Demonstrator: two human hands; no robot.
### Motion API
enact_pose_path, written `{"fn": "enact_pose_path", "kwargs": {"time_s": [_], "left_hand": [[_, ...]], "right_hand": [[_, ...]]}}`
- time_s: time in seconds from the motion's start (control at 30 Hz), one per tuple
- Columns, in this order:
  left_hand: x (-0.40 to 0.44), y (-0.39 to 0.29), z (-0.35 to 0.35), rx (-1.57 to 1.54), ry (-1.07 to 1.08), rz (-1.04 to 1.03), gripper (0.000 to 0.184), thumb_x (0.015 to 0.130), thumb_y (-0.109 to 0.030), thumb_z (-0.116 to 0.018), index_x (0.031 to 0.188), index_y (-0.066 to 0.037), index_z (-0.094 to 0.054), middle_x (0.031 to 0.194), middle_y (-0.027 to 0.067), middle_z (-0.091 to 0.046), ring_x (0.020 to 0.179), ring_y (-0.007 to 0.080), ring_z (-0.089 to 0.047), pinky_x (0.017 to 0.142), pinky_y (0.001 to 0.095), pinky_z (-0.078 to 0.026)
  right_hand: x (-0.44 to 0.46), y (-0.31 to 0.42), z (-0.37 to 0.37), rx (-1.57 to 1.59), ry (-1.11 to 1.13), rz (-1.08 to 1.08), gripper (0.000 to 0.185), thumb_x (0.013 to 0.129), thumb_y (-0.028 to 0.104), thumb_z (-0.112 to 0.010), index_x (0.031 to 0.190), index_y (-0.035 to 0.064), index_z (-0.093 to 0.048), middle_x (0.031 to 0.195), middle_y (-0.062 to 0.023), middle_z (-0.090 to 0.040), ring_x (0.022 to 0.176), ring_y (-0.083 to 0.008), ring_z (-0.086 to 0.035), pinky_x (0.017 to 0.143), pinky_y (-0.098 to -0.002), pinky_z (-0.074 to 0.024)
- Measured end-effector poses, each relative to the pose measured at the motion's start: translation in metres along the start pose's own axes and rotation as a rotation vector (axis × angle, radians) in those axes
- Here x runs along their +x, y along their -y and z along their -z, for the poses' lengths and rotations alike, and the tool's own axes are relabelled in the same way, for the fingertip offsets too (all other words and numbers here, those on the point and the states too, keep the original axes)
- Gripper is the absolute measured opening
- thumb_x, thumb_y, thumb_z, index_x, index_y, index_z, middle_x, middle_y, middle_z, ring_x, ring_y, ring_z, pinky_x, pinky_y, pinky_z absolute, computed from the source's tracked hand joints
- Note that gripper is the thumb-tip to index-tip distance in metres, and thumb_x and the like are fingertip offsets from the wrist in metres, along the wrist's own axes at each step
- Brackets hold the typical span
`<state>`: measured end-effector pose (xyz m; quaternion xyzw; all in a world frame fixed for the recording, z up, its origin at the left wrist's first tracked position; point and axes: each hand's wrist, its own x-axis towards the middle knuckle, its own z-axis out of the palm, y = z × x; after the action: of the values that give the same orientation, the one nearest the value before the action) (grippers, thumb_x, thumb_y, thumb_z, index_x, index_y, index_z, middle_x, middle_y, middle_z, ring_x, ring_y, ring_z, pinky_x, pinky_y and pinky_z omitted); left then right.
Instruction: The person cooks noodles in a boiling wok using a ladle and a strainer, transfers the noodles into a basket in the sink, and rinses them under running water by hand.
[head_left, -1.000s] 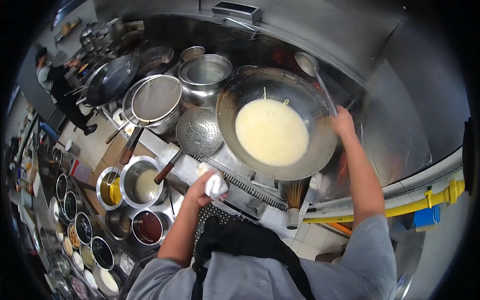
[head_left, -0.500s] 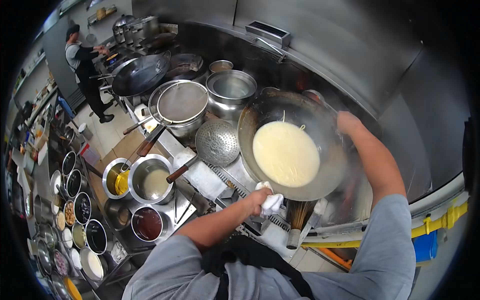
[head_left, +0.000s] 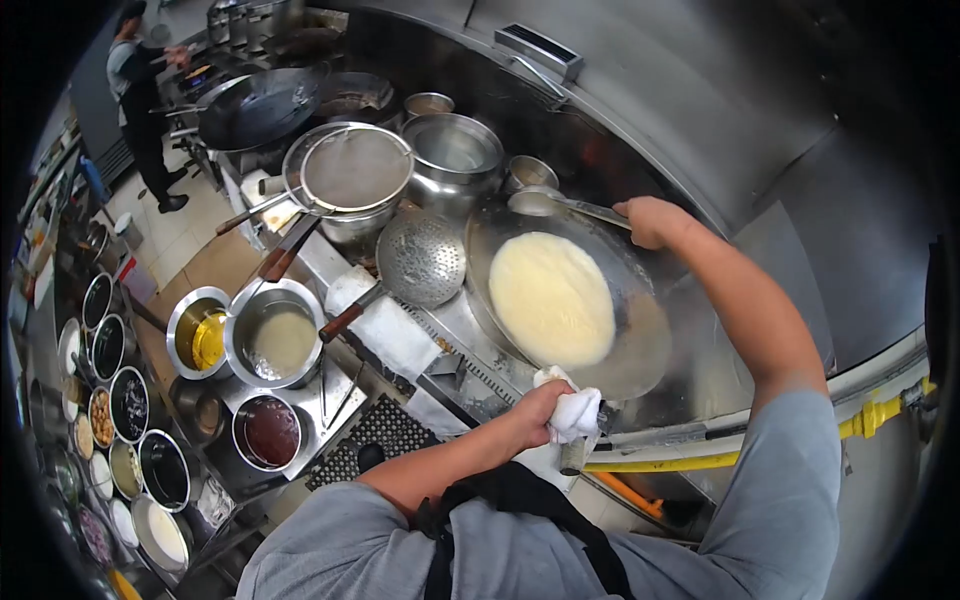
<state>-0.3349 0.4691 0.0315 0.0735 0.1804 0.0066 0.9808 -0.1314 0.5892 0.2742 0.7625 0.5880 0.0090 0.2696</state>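
A large wok sits on the range, holding a pool of creamy pale-yellow liquid. My left hand is closed on a folded white cloth at the wok's near rim; whether a wok handle lies under the cloth is hidden. My right hand grips the handle of a metal ladle. The ladle's bowl is at the wok's far rim, in front of a small metal pot. Left of the wok lies a perforated skimmer with a wooden handle.
A fine strainer rests across a pot, beside a large steel pot. Pots of yellow oil, cloudy liquid and dark red sauce stand at left. Several ingredient containers line the far left. A co-worker stands at the back.
My right hand has moved left and up, bringing the ladle to the wok's far rim. Two pale strands above the liquid no longer show. My left hand keeps the cloth; the view has shifted.
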Motion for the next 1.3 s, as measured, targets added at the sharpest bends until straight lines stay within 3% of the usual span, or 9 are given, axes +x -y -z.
{"fn": "enact_pose_path", "kwargs": {"time_s": [0.2,0.4,0.5,0.67,0.83,1.0,1.03,1.07,1.3], "left_hand": [[-0.053,-0.028,0.036,0.147,0.051,0.076,0.032,0.086,-0.023,-0.062,0.11,-0.003,-0.055,0.096,0.0105,-0.065,0.081,0.0236,-0.066,0.071,0.039,-0.055],[-0.148,-0.159,0.097,2.147,-1.294,-0.5,0.05,0.063,-0.038,-0.072,0.097,-0.001,-0.067,0.104,0.0195,-0.062,0.093,0.0306,-0.063,0.081,0.0405,-0.051],[-0.155,-0.198,0.144,2.341,-1.53,-0.213,0.054,0.062,-0.04,-0.072,0.099,-0.002,-0.066,0.113,0.0191,-0.06,0.103,0.0314,-0.06,0.084,0.042,-0.05],[-0.149,-0.207,0.137,1.977,-0.899,0.041,0.062,0.06,-0.035,-0.067,0.11,0.001,-0.061,0.106,0.0247,-0.062,0.099,0.0298,-0.063,0.084,0.0376,-0.05],[-0.15,-0.226,0.181,1.871,-0.8,-0.068,0.057,0.054,-0.034,-0.069,0.097,0.003,-0.066,0.093,0.023,-0.066,0.087,0.0305,-0.065,0.078,0.0361,-0.051],[-0.181,-0.219,0.123,1.777,-0.698,-0.463,0.042,0.054,-0.025,-0.07,0.086,0.001,-0.066,0.085,0.0161,-0.068,0.079,0.027,-0.066,0.072,0.0346,-0.051],[-0.193,-0.214,0.106,1.662,-0.632,-0.491,0.038,0.058,-0.022,-0.068,0.089,0.0,-0.065,0.085,0.0138,-0.068,0.079,0.0255,-0.066,0.072,0.0347,-0.052],[-0.199,-0.206,0.099,1.541,-0.573,-0.511,0.035,0.061,-0.018,-0.066,0.092,-0.001,-0.064,0.085,0.0115,-0.067,0.078,0.024,-0.066,0.071,0.0347,-0.052],[-0.127,-0.117,0.104,0.016,-0.361,-0.275,0.022,0.084,-0.024,-0.061,0.099,-0.009,-0.057,0.084,0.0052,-0.064,0.073,0.0219,-0.063,0.067,0.0401,-0.054]], "right_hand": [[-0.054,-0.025,-0.043,0.22,-0.206,-0.021,0.055,0.072,0.003,-0.06,0.125,0.0001,-0.049,0.12,-0.0219,-0.056,0.113,-0.034,-0.053,0.095,-0.0382,-0.0424],[-0.157,-0.026,-0.077,0.689,-0.145,-0.329,0.061,0.072,0.005,-0.063,0.13,0.0006,-0.046,0.12,-0.0221,-0.057,0.113,-0.0337,-0.054,0.096,-0.0363,-0.0414],[-0.198,-0.017,-0.092,0.844,-0.112,-0.463,0.061,0.072,0.004,-0.063,0.13,-0.001,-0.045,0.12,-0.0215,-0.057,0.114,-0.0315,-0.054,0.096,-0.0341,-0.0402],[-0.241,-0.012,-0.137,0.934,-0.103,-0.573,0.061,0.073,0.002,-0.063,0.13,-0.0033,-0.044,0.119,-0.0215,-0.058,0.114,-0.0272,-0.055,0.097,-0.0315,-0.0389],[-0.259,0.008,-0.16,1.045,-0.121,-0.633,0.059,0.074,0.003,-0.063,0.129,-0.0055,-0.044,0.121,-0.0232,-0.056,0.115,-0.0275,-0.053,0.097,-0.0312,-0.0383],[-0.278,0.032,-0.169,1.113,-0.235,-0.754,0.055,0.076,0.001,-0.062,0.128,-0.0052,-0.046,0.103,-0.0149,-0.061,0.08,-0.0181,-0.059,0.073,-0.0297,-0.0481],[-0.279,0.031,-0.211,1.239,-0.373,-0.721,0.057,0.08,0.0,-0.06,0.134,0.0031,-0.042,0.066,0.0003,-0.052,0.048,-0.0096,-0.045,0.044,-0.0265,-0.0376],[-0.279,0.041,-0.234,1.249,-0.37,-0.744,0.057,0.08,0.0,-0.06,0.134,0.0031,-0.042,0.066,0.0003,-0.052,0.048,-0.0096,-0.045,0.044,-0.0265,-0.0376],[-0.243,0.141,-0.308,1.332,-0.731,-0.794,0.056,0.084,-0.003,-0.052,0.137,-0.0051,-0.032,0.129,-0.0168,-0.048,0.117,-0.0229,-0.047,0.1,-0.0297,-0.0338]]}}
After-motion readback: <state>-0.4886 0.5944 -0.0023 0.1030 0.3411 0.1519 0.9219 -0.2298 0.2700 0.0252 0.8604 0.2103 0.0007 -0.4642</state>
